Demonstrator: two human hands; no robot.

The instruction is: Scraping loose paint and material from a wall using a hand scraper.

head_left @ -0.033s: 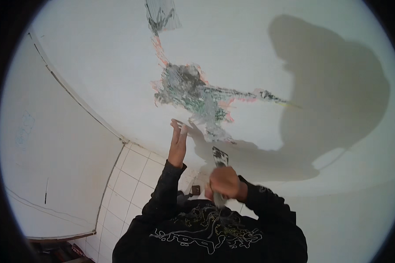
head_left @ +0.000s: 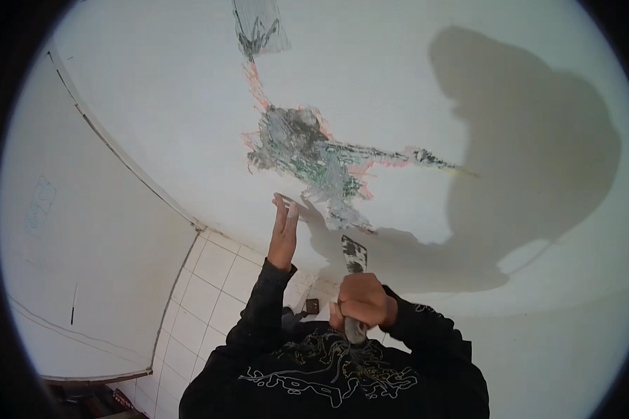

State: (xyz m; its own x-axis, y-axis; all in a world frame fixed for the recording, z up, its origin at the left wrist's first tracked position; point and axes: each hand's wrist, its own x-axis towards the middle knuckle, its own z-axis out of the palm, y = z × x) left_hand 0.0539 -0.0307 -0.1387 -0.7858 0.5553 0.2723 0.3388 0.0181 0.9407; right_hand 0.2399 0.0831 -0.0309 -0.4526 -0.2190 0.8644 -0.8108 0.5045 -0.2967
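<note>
My right hand [head_left: 363, 300] is wrapped round the handle of a putty knife, its fingers closed. The putty knife blade [head_left: 354, 255] is smeared black and white and points up toward the wall. A rough patch of grey filler [head_left: 300, 143], with green streaks and red edges, spreads over the white wall [head_left: 391, 84]. The blade tip lies just below the patch's lower end; I cannot tell whether it touches the wall. My left hand [head_left: 283, 230] is raised open, fingers stretched out, below and left of the patch. Its fingertips meet their shadow at the wall.
A scored grey area [head_left: 261, 28] marks the wall higher up. My shadow [head_left: 531, 140] falls across the right side. A second white surface [head_left: 91, 230] stands to the left, above a tiled floor [head_left: 210, 272]. A small dark box [head_left: 312, 306] lies on the floor between my arms.
My right hand and the putty knife have shifted slightly downward and to the right. The motion blur on that hand has lessened. The left hand stays nearly in place.
</note>
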